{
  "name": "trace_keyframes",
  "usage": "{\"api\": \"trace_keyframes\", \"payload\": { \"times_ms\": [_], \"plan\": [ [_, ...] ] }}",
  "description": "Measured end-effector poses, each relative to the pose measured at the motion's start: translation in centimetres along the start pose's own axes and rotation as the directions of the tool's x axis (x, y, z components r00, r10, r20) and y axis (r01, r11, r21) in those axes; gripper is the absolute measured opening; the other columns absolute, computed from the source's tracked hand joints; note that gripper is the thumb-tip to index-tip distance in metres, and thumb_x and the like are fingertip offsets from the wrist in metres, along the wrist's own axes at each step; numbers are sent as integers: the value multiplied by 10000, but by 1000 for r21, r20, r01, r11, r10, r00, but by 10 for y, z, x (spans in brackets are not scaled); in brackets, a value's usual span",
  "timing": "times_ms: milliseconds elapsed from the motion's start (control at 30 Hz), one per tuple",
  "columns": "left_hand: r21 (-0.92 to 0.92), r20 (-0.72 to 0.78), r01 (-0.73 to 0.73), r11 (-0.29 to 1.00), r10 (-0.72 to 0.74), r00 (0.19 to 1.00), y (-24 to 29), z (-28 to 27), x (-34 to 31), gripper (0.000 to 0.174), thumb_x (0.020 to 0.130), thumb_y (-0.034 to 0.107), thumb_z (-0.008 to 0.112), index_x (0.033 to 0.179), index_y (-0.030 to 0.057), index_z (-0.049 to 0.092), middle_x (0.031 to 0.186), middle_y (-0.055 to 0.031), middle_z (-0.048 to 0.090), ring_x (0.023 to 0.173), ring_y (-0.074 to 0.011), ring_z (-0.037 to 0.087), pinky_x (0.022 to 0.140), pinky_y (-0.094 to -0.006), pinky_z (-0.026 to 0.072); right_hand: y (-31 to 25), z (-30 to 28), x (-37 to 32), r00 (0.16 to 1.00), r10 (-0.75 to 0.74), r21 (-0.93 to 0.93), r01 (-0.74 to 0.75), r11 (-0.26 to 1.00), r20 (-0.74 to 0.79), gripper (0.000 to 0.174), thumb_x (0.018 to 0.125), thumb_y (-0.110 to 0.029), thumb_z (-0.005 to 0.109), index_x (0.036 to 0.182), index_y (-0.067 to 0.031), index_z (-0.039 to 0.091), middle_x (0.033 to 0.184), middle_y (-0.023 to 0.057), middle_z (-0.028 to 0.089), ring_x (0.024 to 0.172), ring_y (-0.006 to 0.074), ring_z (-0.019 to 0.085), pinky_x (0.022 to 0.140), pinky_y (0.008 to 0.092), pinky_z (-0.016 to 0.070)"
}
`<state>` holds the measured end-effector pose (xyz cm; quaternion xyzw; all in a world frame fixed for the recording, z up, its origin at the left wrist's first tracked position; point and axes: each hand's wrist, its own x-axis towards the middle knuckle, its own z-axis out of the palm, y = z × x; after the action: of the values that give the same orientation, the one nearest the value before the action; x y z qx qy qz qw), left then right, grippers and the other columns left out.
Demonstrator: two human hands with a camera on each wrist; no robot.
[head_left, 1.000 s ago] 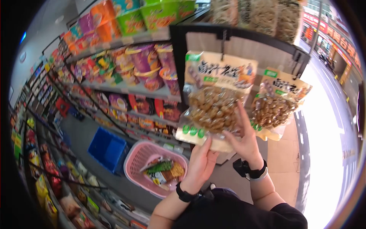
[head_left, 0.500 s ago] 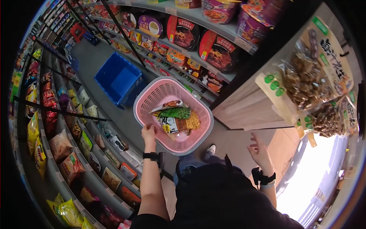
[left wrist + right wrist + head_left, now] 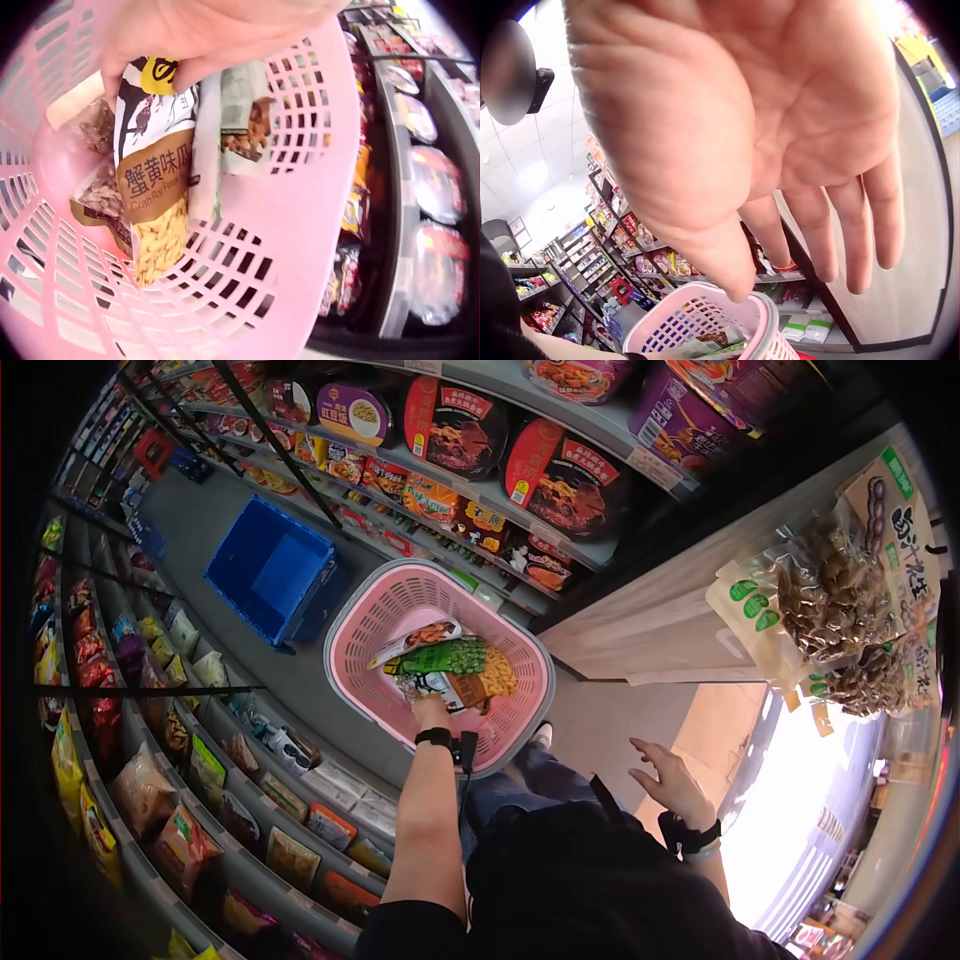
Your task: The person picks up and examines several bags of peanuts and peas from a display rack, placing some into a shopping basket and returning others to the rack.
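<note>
1. Left edge to lower left: curved grey shop shelves (image 3: 140, 860) carry rows of plastic snack bags, among them bright yellow ones (image 3: 65, 760).

2. Left of centre, upper half: a rectangular blue plastic crate (image 3: 270, 565) stands on the grey floor, its inside facing up.

3. Centre: a person's left hand (image 3: 430, 712) reaches inside the left part of a basket. The left wrist view shows thumb and fingers narrowed, pinching the top of a packet.

4. That packet, a glossy white, yellow and brown bag (image 3: 465, 690) printed "Crab Roe Flavor", has yellowish seed-like pieces showing at its lower end. It is inside the basket.

5. Centre: the deep pink plastic basket (image 3: 430, 585) has slotted walls. It also holds a green packet (image 3: 440, 657) and a white-and-red packet (image 3: 425, 635), lying close together. In the left wrist view, clear packets of brown pieces (image 3: 105, 191) lie left of the held one.

6. Top centre: round red-and-black food tubs (image 3: 455, 430) line a shelf.

7. Right of centre, lower half: the right hand (image 3: 670, 785) hovers, fingers extended and loosely spread, well apart from the basket.

8. Right: clear-fronted, cream-backed packets of brown pieces (image 3: 835, 595) hang by a pale wood-grain panel (image 3: 655, 610).
</note>
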<state>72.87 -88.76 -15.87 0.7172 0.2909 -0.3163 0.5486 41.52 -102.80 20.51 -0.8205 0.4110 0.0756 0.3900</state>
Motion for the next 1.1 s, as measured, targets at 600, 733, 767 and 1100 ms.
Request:
{"api": "trace_keyframes", "payload": {
  "times_ms": [600, 733, 767, 1100],
  "plan": [
    [346, 696, -933, 100, 640, 326, 83, -1, -237, 151, 695, -12, 481, 844, -1, 503, 767, -208, 572, 717, -395, 563, 622, -470, 442, -11, 25, 45, 973, -217, 85, 210, 974, 84, 390, 786, -150, 581, 1151, -56, 485, 1012, 183, 565, 896, 301, 575, 772, 362, 460],
    [307, 777, -941, 142, 533, 334, 79, 2, -215, 120, 786, 95, 484, 848, -6, 500, 832, -216, 563, 679, -387, 563, 589, -445, 453, -14, 25, 45, 971, -223, 75, 217, 973, 86, 379, 785, -141, 582, 1142, -47, 494, 1018, 178, 566, 888, 302, 578, 770, 359, 463],
    [308, 811, -931, 193, 458, 364, 82, 1, -209, 161, 821, 147, 479, 844, -10, 500, 829, -218, 560, 656, -380, 564, 572, -426, 459, -12, 26, 45, 973, -216, 75, 211, 975, 81, 373, 785, -138, 581, 1136, -43, 499, 1019, 176, 567, 886, 299, 579, 768, 357, 464],
    [-429, 298, 282, 858, -160, 941, 44, -10, 2, 262, 841, 169, 480, 1092, 93, 487, 1064, -111, 523, 980, -282, 496, 777, -489, 439, 2, 30, 28, 998, -59, 70, 57, 996, 23, 351, 778, -115, 591, 1112, -37, 516, 992, 160, 584, 873, 274, 591, 761, 343, 472]
  ]
}}
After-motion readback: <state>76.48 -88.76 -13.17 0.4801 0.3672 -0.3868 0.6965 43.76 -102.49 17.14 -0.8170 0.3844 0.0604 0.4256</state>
